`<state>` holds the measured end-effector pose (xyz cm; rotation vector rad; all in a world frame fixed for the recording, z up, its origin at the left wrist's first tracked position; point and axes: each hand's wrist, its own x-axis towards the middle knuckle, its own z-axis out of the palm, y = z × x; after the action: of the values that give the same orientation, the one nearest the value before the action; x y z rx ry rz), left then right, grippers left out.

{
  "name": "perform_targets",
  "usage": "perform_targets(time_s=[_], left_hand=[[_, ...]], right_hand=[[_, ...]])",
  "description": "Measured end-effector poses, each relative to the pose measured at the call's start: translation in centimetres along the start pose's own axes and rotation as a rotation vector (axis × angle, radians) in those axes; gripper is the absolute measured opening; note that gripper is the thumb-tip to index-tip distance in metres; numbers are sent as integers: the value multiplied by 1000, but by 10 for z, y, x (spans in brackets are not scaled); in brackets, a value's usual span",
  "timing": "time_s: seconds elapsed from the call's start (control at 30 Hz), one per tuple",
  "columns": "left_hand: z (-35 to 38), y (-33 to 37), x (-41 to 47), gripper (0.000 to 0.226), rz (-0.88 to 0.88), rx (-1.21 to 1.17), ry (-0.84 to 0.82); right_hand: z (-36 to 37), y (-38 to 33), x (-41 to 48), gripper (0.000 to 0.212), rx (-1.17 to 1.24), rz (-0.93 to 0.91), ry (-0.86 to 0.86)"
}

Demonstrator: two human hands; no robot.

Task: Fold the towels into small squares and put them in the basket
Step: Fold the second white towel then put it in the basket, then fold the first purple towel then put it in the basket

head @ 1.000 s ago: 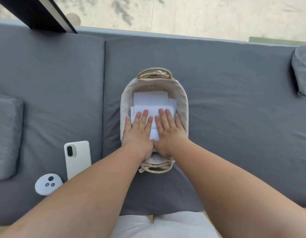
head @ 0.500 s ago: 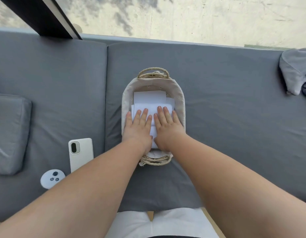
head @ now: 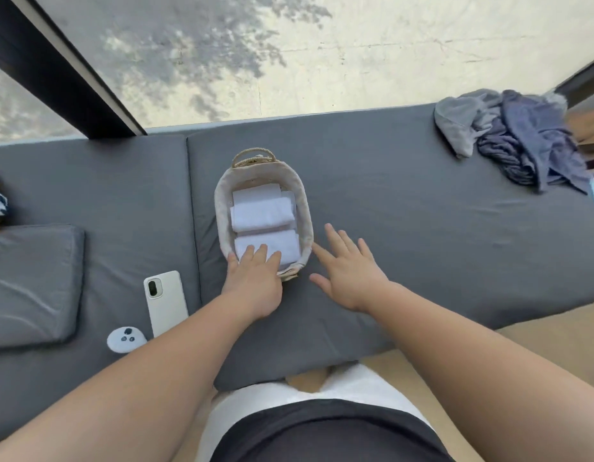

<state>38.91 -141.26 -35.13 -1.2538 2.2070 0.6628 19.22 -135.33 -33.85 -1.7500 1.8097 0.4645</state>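
A small woven basket (head: pixel 307 208) with a cloth lining and rope handles sits on the grey cushion. Inside lie folded white towels (head: pixel 262 213), stacked from the far end to the near end. My left hand (head: pixel 254 278) lies over the basket's near rim, its straight fingers resting on the nearest folded towel (head: pixel 272 246). My right hand (head: pixel 347 273) hovers with fingers spread over the cushion just right of the basket, holding nothing. Its fingertips are close to the basket's right wall.
A white phone (head: pixel 165 301) and a small round white controller (head: pixel 126 339) lie left of my left arm. A grey pillow (head: pixel 32 285) is at the far left. Crumpled grey and blue cloths (head: pixel 515 135) pile at the far right of the cushion (head: pixel 422 228).
My right hand has lifted off the towels and moved right, out of the basket. My left hand slid back toward the near rim. The view has pulled back and up.
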Motion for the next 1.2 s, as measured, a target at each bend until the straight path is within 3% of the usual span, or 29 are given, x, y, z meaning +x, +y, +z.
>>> perform_targets(time_s=[0.33,0.63,1.2], left_hand=[[-22,182,0,70,-22,90,151],[-24,406,21,70,99,96,192],[-82,547,152,71,171,4,143]], right_hand=[[43,200,-115,67,301,326,80],[29,393,-202,67,401,434,152],[-6,579,-200,64,423,568,130]])
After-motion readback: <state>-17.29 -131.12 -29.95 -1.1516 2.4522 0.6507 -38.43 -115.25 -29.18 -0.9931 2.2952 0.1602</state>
